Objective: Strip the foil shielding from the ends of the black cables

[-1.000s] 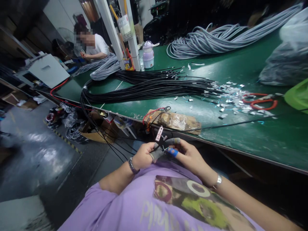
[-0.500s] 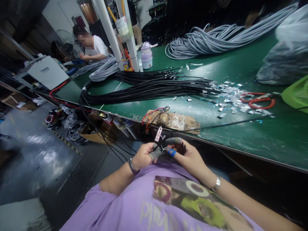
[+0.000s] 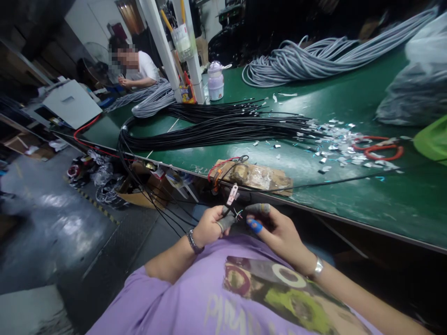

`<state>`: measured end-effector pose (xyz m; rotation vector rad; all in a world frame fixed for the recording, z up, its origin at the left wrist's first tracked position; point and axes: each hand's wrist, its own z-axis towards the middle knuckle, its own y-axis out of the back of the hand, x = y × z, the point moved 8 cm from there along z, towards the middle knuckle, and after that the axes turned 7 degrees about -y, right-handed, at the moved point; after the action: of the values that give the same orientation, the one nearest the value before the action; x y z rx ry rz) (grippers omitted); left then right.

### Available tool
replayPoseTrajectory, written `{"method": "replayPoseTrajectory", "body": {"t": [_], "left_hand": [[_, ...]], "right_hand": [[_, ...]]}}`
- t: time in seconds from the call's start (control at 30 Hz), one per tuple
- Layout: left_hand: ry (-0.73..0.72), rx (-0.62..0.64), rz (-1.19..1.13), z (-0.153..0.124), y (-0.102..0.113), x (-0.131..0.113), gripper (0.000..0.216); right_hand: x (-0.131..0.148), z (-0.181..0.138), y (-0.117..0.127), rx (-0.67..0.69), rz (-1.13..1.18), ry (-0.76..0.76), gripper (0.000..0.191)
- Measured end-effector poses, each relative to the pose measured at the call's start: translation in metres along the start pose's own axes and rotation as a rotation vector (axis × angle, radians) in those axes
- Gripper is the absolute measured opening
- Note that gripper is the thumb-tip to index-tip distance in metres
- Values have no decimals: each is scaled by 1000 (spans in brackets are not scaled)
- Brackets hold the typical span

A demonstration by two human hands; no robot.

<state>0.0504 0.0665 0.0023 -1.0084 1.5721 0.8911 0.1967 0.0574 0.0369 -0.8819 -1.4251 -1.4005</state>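
My left hand (image 3: 213, 223), with grey finger covers on thumb and finger, is closed around the end of a black cable (image 3: 226, 211). Thin coloured wire ends (image 3: 238, 214) fan out from its tip. Just to the right is my right hand (image 3: 274, 228), a grey cover on the index finger and blue tape on the thumb. Thumb and index finger are apart, a small gap from the wires; the curled fingers behind are partly hidden. A pale, pinkish tag-like piece (image 3: 232, 194) stands above my left hand, by the bench edge.
On the green bench (image 3: 349, 204) lie a bundle of black cables (image 3: 209, 132), coils of grey cable (image 3: 293, 63), white and blue scraps (image 3: 335, 139) and orange-handled scissors (image 3: 383, 152). A wooden block (image 3: 258, 177) sits at the edge. Across the bench a person (image 3: 139, 70) sits working.
My right hand has drawn slightly right, away from the wires, its thumb and index finger parting. The wire ends now stand spread out. My left hand keeps its hold.
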Motion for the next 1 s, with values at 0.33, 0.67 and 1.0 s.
{"method": "replayPoseTrajectory", "body": {"t": [0.33, 0.67, 1.0], "left_hand": [[-28, 124, 2, -1, -10, -1, 46], [-124, -27, 99, 2, 3, -3, 31], [7, 118, 87, 3, -7, 9, 37]], "right_hand": [[-10, 15, -13, 50, 131, -101, 21], [-14, 8, 2, -99, -13, 56, 17], [32, -14, -8, -63, -489, 668, 34]]}}
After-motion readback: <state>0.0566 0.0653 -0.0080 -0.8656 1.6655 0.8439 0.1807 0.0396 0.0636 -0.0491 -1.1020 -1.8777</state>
